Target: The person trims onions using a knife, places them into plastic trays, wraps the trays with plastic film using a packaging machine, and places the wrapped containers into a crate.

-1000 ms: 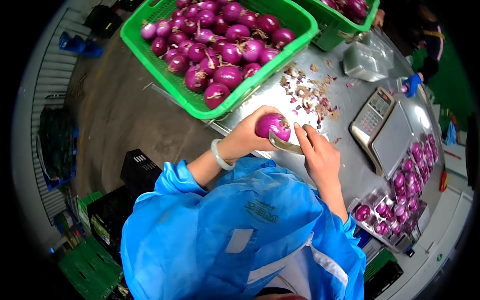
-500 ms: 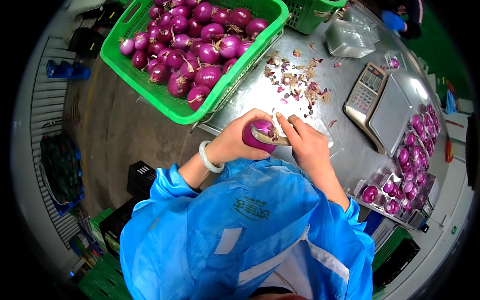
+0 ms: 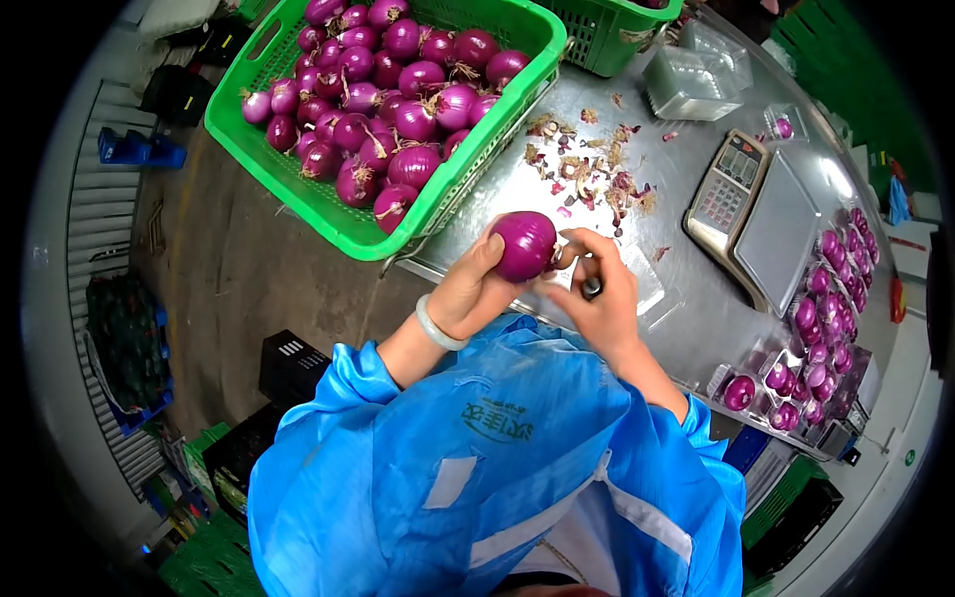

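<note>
In the head view, the person is holding an onion (image 3: 524, 246) in the air over the tabletop's (image 3: 657, 221) near edge, close to the front of the body. The left hand (image 3: 473, 284) is cupping it from the side and below, the thumb lying along its skin; this grip is probably bearing the weight and leaving the end facing right uncovered. The right hand (image 3: 602, 303) is bringing its bent fingertips and thumb together at that end, seemingly pinching there, though the contact is too small to be sure of. Its curled fingers are also gripping a tool (image 3: 592, 287), of which only a dark end is showing; tucking it in the palm is likely freeing the fingertips.

At the tabletop's left end, a green crate (image 3: 368, 244) is holding loose onions (image 3: 415, 121), probably standing there to be within the left arm's reach; whether the tabletop is carrying all of it, I cannot tell. Scraps (image 3: 622, 186) are lying just beyond the hands, where bits would naturally be dropping. Clear boxes (image 3: 691, 85) are standing near the far edge, out of the way. Right of the middle, a scale (image 3: 724, 194) is sitting with its keys turned toward the hands' side, and packed onions (image 3: 804, 316) are filling the near right corner, well apart from the loose ones
</note>
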The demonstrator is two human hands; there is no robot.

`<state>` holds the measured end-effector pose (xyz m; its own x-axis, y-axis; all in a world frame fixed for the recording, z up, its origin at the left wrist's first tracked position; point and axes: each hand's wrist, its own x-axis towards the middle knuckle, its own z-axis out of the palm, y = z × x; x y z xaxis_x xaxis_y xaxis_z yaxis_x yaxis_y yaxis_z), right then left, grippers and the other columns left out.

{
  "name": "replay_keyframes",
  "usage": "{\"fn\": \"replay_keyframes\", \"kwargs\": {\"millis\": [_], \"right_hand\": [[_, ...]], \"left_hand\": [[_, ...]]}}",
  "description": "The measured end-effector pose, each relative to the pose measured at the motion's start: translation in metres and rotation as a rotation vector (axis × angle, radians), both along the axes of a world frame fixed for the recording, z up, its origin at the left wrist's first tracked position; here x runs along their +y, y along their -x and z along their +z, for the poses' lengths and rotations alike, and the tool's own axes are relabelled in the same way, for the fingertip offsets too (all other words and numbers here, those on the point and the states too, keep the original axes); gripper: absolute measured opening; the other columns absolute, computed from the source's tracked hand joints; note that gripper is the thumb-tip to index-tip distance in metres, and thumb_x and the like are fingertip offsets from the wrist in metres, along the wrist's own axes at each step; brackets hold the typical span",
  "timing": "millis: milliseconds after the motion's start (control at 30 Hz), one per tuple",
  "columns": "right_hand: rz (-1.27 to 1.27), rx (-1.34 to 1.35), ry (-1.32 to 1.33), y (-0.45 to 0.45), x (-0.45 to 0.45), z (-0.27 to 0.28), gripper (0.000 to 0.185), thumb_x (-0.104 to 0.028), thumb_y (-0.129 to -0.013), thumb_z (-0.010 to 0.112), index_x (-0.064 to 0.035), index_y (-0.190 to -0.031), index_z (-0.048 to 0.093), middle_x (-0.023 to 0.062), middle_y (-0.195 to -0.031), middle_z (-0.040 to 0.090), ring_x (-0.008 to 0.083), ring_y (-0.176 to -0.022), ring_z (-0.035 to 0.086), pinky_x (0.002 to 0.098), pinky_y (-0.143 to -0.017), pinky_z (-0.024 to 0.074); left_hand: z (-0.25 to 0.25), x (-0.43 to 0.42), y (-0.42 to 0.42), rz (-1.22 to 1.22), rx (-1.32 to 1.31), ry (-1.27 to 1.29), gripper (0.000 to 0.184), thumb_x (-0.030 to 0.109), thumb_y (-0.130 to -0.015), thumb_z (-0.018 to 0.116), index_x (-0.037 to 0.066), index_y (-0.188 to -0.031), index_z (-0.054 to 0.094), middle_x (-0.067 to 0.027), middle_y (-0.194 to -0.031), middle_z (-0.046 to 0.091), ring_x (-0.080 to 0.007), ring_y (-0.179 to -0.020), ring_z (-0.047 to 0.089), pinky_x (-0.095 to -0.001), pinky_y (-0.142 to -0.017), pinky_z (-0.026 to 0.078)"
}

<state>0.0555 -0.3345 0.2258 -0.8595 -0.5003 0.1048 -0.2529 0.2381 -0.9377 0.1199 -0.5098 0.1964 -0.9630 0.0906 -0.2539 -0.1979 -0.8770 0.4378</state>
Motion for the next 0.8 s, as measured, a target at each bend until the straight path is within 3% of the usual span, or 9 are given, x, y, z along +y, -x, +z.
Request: {"fn": "replay_keyframes", "kwargs": {"millis": [67,133,200,233,333,467,667,700,800], "right_hand": [[-0.031,-0.087,0.124,0.005,0.004,-0.01,0.036,-0.006,-0.076,0.081,-0.0042,-0.109,0.065,0.0049,-0.081,0.064,0.0095,-0.058,0.05,0.0243,-0.053,0.041],[-0.093,0.144,-0.002,0.015,0.01,-0.008,0.028,-0.002,-0.081,0.075,-0.004,-0.107,0.066,0.0068,-0.086,0.066,0.0127,-0.062,0.058,0.0269,-0.054,0.0449],[-0.097,0.354,-0.074,0.022,0.019,-0.011,0.031,-0.001,-0.081,0.071,-0.0047,-0.111,0.066,0.0071,-0.092,0.067,0.0159,-0.067,0.063,0.0284,-0.056,0.0487],[-0.095,0.458,-0.108,0.023,0.022,-0.012,0.033,0.0,-0.08,0.069,-0.0051,-0.113,0.066,0.0073,-0.095,0.067,0.0175,-0.07,0.065,0.0292,-0.057,0.0506],[0.031,0.759,-0.322,0.019,0.029,-0.004,0.043,-0.003,-0.077,0.066,-0.0067,-0.12,0.066,0.0065,-0.102,0.066,0.0198,-0.077,0.068,0.0305,-0.061,0.0549],[0.086,0.721,-0.494,0.015,0.027,-0.006,0.056,-0.005,-0.076,0.063,-0.0089,-0.131,0.06,0.0041,-0.111,0.064,0.0165,-0.075,0.066,0.029,-0.06,0.0549],[0.05,0.68,-0.542,0.005,0.026,-0.012,0.061,-0.004,-0.074,0.063,-0.0088,-0.134,0.057,0.0034,-0.111,0.063,0.0174,-0.077,0.067,0.0292,-0.059,0.0553],[0.049,0.668,-0.566,0.003,0.028,-0.014,0.061,-0.004,-0.073,0.064,-0.0087,-0.134,0.057,0.0037,-0.111,0.063,0.018,-0.077,0.067,0.0296,-0.059,0.0554],[0.009,0.54,-0.6,0.008,0.048,-0.022,0.061,-0.001,-0.074,0.063,-0.0085,-0.134,0.056,0.0051,-0.114,0.064,0.0199,-0.077,0.068,0.0314,-0.059,0.0557]], "left_hand": [[-0.008,0.001,-0.003,-0.104,-0.048,0.065,0.068,0.045,-0.093,0.066,0.009,-0.142,0.037,-0.0104,-0.129,0.053,-0.0234,-0.117,0.057,-0.0388,-0.098,0.049],[-0.011,-0.003,-0.006,-0.227,0.009,0.015,0.064,0.046,-0.095,0.061,0.008,-0.142,0.04,-0.0114,-0.131,0.054,-0.0213,-0.115,0.057,-0.0348,-0.093,0.05],[-0.015,-0.007,-0.003,-0.329,0.079,-0.101,0.063,0.044,-0.096,0.061,0.008,-0.142,0.039,-0.0111,-0.131,0.055,-0.0209,-0.115,0.057,-0.0337,-0.091,0.05],[0.001,0.005,-0.007,-0.144,-0.071,0.016,0.06,0.043,-0.096,0.058,0.008,-0.141,0.04,-0.0111,-0.131,0.056,-0.0204,-0.113,0.059,-0.033,-0.089,0.05],[-0.006,-0.001,-0.006,-0.153,-0.099,0.074,0.073,0.058,-0.09,0.062,0.009,-0.14,0.042,-0.0122,-0.131,0.056,-0.0265,-0.122,0.056,-0.034,-0.088,0.049],[-0.007,-0.002,-0.006,-0.241,-0.012,0.094,0.078,0.061,-0.087,0.063,0.008,-0.14,0.043,-0.01,-0.124,0.058,-0.0212,-0.104,0.058,-0.0329,-0.079,0.049],[-0.01,0.007,-0.009,-0.222,0.033,-0.001,0.071,0.042,-0.083,0.073,0.005,-0.136,0.041,-0.0104,-0.121,0.055,-0.02,-0.103,0.059,-0.0344,-0.085,0.053],[0.004,0.012,-0.005,-0.142,0.021,0.134,0.072,0.035,-0.081,0.075,0.006,-0.136,0.039,-0.0112,-0.122,0.054,-0.0217,-0.107,0.059,-0.0358,-0.092,0.052],[0.009,0.006,-0.003,0.054,-0.002,0.408,0.079,0.043,-0.074,0.08,0.007,-0.133,0.042,-0.0107,-0.122,0.054,-0.0232,-0.109,0.058,-0.037,-0.097,0.05]]}}
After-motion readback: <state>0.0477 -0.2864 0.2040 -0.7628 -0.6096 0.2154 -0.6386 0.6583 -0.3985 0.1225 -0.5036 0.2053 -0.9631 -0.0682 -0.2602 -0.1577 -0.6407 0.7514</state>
